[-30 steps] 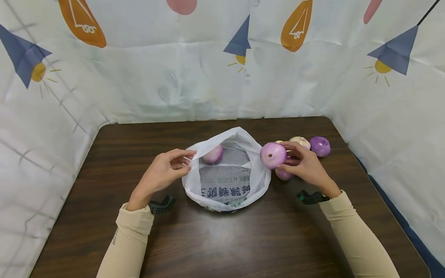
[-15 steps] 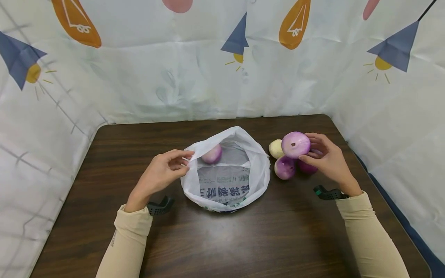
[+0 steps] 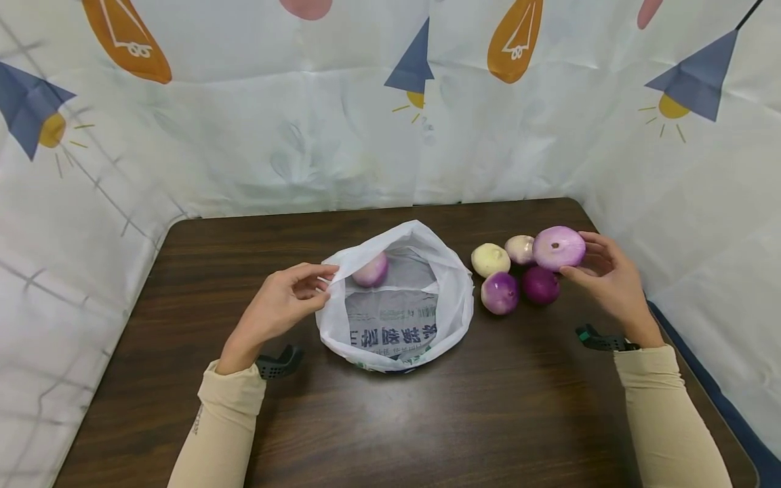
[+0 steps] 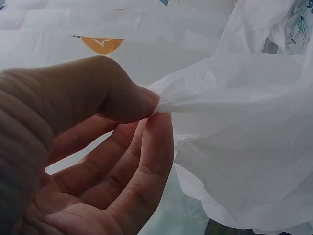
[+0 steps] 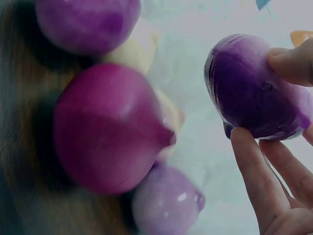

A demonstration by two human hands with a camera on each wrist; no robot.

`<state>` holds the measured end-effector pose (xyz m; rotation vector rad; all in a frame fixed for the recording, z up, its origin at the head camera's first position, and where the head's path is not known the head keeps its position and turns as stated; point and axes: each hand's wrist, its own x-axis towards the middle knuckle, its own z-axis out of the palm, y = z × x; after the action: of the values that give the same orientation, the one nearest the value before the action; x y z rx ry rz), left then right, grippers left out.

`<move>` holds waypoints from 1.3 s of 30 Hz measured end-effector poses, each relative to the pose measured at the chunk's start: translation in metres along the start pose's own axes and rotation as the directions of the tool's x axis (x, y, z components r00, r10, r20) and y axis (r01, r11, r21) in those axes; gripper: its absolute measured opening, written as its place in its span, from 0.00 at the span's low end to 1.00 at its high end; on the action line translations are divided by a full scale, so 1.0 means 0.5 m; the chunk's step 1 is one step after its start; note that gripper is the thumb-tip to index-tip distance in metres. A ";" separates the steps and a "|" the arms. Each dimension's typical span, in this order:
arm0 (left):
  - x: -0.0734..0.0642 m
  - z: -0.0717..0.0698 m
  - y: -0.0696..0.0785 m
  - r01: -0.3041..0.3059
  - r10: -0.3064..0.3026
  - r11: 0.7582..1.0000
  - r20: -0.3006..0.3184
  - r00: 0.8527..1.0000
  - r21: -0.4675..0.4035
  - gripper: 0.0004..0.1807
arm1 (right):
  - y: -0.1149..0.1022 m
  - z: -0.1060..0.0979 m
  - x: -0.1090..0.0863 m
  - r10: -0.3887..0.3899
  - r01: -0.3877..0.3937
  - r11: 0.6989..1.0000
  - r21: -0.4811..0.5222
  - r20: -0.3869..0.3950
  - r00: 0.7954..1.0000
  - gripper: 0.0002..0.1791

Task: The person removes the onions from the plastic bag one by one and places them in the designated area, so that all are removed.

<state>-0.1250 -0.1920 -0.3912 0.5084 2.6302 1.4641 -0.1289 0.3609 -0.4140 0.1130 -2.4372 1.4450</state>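
Note:
My left hand [image 3: 287,298] pinches the left rim of a white plastic bag [image 3: 455,298] between thumb and fingertip; the left wrist view shows the thin plastic [image 4: 234,112] drawn taut from that pinch. The bag's mouth gapes, with one pale purple onion [image 3: 370,271] inside, near its back left. On the right, my right hand [image 3: 616,281] holds a purple onion [image 3: 558,247] by its side, raised over the other onions. Up close in the right wrist view, this held onion [image 5: 244,88] looks glossy and darker on its underside, between thumb and fingers.
Right of the bag, a dark magenta onion [image 3: 540,286], a purple onion [image 3: 500,293], a yellowish onion [image 3: 491,260] and a pale one [image 3: 519,249] sit close together. A lighter purple onion [image 5: 168,200] shows in the right wrist view. Patterned white curtains [image 3: 342,135] surround the brown table [image 3: 390,427].
My right hand has carried the purple onion rightward from the bag's right rim, over the group of onions. The left hand keeps its pinch on the rim, nearly still.

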 end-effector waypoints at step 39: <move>0.006 0.003 -0.006 0.002 -0.002 1.000 0.000 1.000 -0.001 0.21 | 0.146 -0.065 -0.065 0.230 -0.237 0.961 -0.146 -0.064 0.971 0.37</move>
<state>-0.1282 -0.1910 -0.3943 0.5054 2.6291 1.4654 -0.1068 0.4222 -0.4708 -0.2479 -2.5812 1.3270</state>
